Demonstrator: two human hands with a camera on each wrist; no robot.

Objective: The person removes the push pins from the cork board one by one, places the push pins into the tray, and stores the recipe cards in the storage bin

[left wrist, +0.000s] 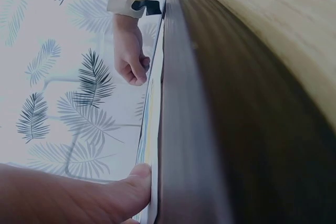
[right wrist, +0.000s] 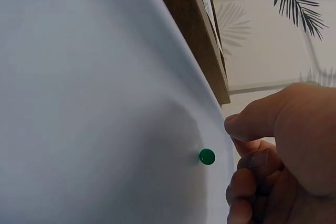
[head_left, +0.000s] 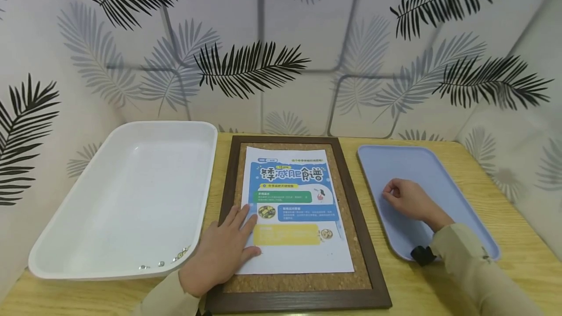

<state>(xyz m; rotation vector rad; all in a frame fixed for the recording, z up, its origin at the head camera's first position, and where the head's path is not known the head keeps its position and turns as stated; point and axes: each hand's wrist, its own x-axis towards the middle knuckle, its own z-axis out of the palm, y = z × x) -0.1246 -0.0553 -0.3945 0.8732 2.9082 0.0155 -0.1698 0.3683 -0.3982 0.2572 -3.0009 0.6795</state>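
My left hand lies with spread fingers on the left edge of a printed sheet, pressing it against a cork board in a dark wooden frame. The sheet has a blue heading and coloured text boxes. In the left wrist view, the thumb rests along the paper's edge. Over the left side of a pale blue tray, my right hand has its fingers curled, thumb close to the index finger. Nothing shows between them. Beside those fingertips, a green round-headed push pin sits on the tray.
A large white basin stands left of the board, with several small shiny pieces near its front rim. Behind the wooden table rises a wall with a leaf pattern. The board lies between basin and tray.
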